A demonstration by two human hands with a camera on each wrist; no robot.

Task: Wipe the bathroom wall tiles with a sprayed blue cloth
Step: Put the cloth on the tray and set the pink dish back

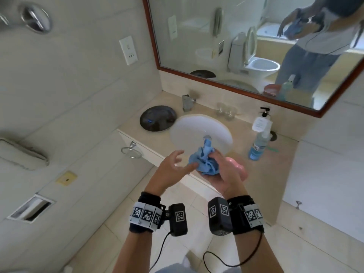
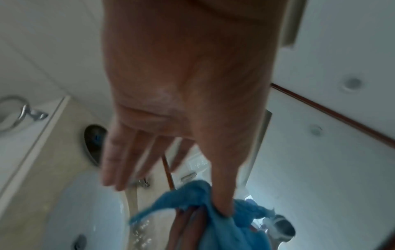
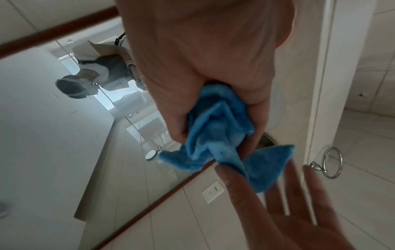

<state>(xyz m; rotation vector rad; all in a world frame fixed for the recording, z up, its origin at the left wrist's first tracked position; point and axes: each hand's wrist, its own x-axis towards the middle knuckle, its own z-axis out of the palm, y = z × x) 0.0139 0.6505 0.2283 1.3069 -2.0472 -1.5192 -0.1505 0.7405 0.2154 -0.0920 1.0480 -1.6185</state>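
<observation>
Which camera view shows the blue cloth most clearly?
The right wrist view: the blue cloth is close and sharp, bunched in the right hand. The head view shows it smaller; the left wrist view shows it blurred at the bottom edge.

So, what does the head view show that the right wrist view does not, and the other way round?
Only the head view shows the white sink, the blue soap bottle, the dark round lid on the counter and both wrist cameras. Only the right wrist view shows, close up, how the right hand grips the folds of the blue cloth, and the person's head reflected in the mirror. Both show the cloth bunched in the right hand, the open left hand touching it, the towel ring and the wall socket.
</observation>
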